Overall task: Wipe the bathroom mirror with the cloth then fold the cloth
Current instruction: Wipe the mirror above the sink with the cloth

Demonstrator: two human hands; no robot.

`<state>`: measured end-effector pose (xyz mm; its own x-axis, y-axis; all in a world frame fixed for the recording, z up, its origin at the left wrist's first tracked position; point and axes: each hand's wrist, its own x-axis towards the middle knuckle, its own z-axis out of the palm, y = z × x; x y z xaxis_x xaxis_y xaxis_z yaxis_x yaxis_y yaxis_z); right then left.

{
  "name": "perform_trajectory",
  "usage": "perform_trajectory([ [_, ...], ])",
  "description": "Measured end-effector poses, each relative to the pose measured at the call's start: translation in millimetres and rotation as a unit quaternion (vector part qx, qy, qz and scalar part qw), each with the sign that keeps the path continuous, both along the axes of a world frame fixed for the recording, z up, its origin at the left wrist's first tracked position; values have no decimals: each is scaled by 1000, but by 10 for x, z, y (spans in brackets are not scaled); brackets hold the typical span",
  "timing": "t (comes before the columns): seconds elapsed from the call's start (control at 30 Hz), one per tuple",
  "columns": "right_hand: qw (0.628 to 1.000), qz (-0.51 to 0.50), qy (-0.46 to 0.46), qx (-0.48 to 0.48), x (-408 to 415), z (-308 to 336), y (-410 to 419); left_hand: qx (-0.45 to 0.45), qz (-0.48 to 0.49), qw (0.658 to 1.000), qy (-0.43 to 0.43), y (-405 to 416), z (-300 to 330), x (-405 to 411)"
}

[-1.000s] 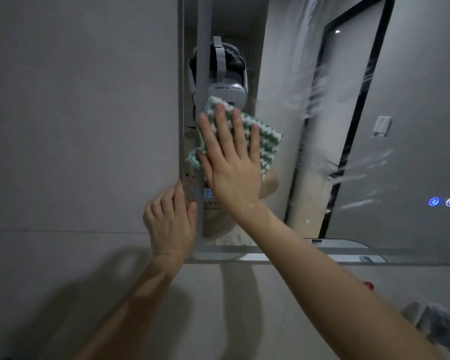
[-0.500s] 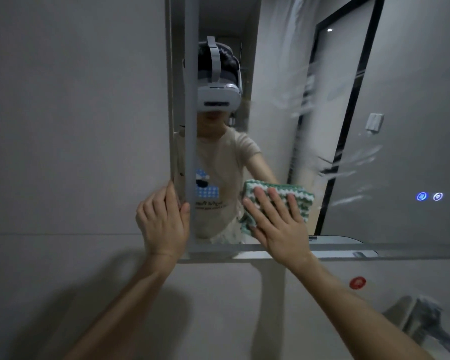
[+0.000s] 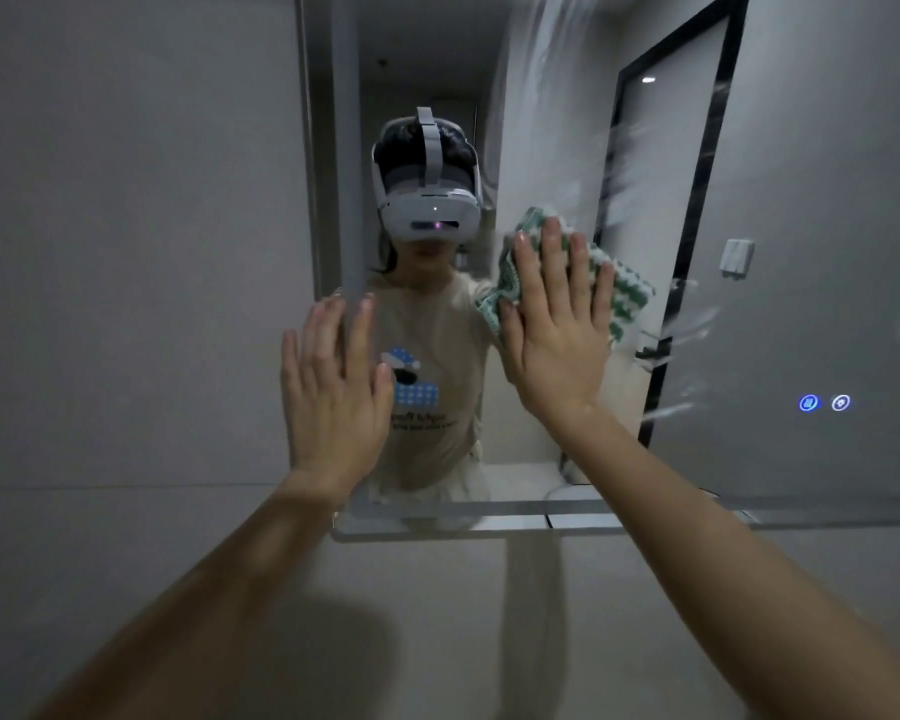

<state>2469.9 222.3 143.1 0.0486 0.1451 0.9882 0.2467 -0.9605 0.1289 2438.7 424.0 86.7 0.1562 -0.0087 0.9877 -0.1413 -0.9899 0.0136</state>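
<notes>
The bathroom mirror [image 3: 801, 252] fills the upper right of the head view, with wet streaks across its glass. A green and white patterned cloth [image 3: 627, 293] lies flat on the glass near the mirror's left part. My right hand [image 3: 554, 335] presses the cloth against the mirror with straight, spread fingers. My left hand [image 3: 333, 387] is raised with straight fingers over the mirror's left edge, holding nothing; whether it touches the glass I cannot tell.
A grey tiled wall [image 3: 126, 252] lies left of and below the mirror. Two lit blue touch buttons [image 3: 824, 402] sit on the glass at the right. The mirror reflects a person with a headset and a dark-framed door.
My right hand has moved the cloth up from the mirror's bottom edge to mid height. My left hand has let go of the mirror's left edge and straightened its fingers.
</notes>
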Motion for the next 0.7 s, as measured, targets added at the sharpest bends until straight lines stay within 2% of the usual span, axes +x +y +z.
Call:
perform_trajectory([
  [0.1, 998, -1, -5, -69, -7, -178, -105, 88, -24, 996, 2, -44, 144, 19],
  [0.17, 993, -5, -3, -121, -15, -410, -197, 109, -43, 993, 1, -82, 173, 61],
  [0.3, 980, -14, 7, -197, -25, -990, -376, 84, -5, 996, -16, -190, 96, 131],
  [0.4, 974, -19, 11, -225, -9, -1191, -526, 74, 20, 997, -20, -211, 38, 180],
  [0.5, 984, -14, 7, -175, -1, -1070, -585, 71, 13, 997, -19, -216, 48, 199],
  [0.6, 999, -8, 10, -48, 23, -717, -565, 63, -19, 997, -45, -212, 42, 197],
  [0.7, 997, -7, 19, 76, 47, -300, -456, 62, -42, 995, -68, -210, 25, 200],
])
